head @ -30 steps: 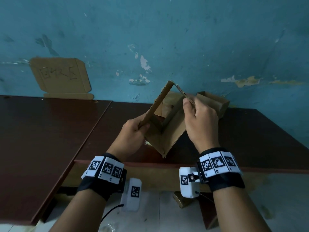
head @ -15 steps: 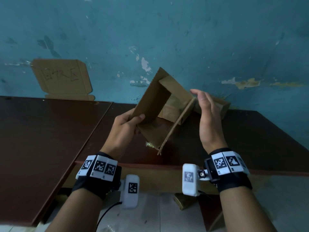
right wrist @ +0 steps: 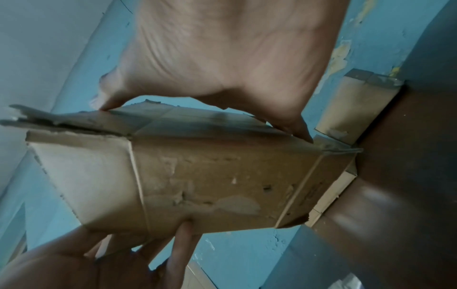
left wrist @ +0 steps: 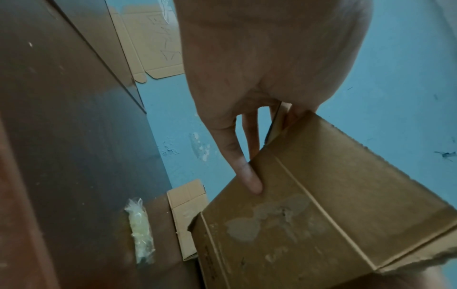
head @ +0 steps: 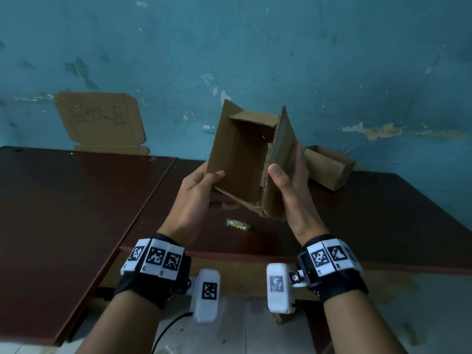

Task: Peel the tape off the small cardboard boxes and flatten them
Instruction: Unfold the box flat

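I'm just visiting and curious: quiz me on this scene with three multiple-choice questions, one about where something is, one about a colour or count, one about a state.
1. Where is the crumpled tape wad?
A. on the dark table, below the held box
B. inside the held box
C. stuck on the wall

2. What colour is the wall?
A. white
B. blue-green
C. red

3. What state is the held box in?
A. sealed with tape
C. pressed flat on the table
B. opened up and hollow, held in the air

Answers:
1 A: it lies on the table between the wrists.
2 B: peeling blue-green paint fills the background.
3 B: the left hand and right hand grip its sides and its inside shows.
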A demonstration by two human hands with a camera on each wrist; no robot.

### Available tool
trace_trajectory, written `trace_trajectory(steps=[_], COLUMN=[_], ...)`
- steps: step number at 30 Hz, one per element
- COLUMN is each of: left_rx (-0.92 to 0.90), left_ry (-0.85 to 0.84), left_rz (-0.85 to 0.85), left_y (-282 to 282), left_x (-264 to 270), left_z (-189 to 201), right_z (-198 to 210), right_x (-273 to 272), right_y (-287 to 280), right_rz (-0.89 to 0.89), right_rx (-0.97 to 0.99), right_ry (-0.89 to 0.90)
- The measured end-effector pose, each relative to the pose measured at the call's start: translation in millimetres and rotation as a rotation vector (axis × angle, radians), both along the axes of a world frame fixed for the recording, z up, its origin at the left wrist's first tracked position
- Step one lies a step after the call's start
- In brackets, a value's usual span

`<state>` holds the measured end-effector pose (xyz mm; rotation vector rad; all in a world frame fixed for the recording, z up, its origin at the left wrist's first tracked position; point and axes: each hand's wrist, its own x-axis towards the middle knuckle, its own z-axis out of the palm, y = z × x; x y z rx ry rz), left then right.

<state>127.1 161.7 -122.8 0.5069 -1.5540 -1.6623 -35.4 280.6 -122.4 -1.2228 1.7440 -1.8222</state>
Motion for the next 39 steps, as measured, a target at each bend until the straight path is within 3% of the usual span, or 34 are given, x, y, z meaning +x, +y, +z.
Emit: trace_trajectory(steps=[6,9,11,14,19,22,27,31,37,39], left_rx=[-0.212,-0.084,-0.021,-0.039,-0.142,-0.064,0.128,0.188,0.208,0.264], left_ry=[-0.053,0.115,0.166,0.115,0.05,0.086,0.114,0.113,0.146,0.135], left_rz=[-0.096,-0.217,-0.165,-0.025,-0.003,-0.048,-0.098,-0.014,-0.044,-0.136], left_y=[-0.9,7.5,9.6,6.2,8.2,12.8,17.5,11.8,0.4,-1.1], left_x=[1.9,-1.3,-5.1,-10.8,-17.7,-22.6,-21.0,-22.8,-25.0,-25.0], left_z=[-3.8,-3.4,-4.7,-8.7,-15.7,-16.3,-13.2,-12.5,-13.8,-16.2], right_z=[-7.2,-21.3,-14.8,0.7,14.5,14.9,1.5,2.1,23.5,24.4], right_x=[-12.2,-30.0,-22.0,-2.3,25.7,30.0,26.2,30.5,60.7,65.9], right_y=[-8.9,-2.7,0.8,-0.4,7.4,7.3,0.2,5.3,17.8,16.1], right_rz=[0.061,0.165,0.146,0.163,0.222,0.241,0.17,0.263,0.349,0.338], right_rx=[-0.022,0.005,-0.04,-0.04,-0.057,-0.07,-0.066,-0.007,0.003,0.004], right_ry=[-0.136,-0.206,-0.229,-0.275,-0.295,-0.344,-0.246,-0.323,-0.364,-0.327])
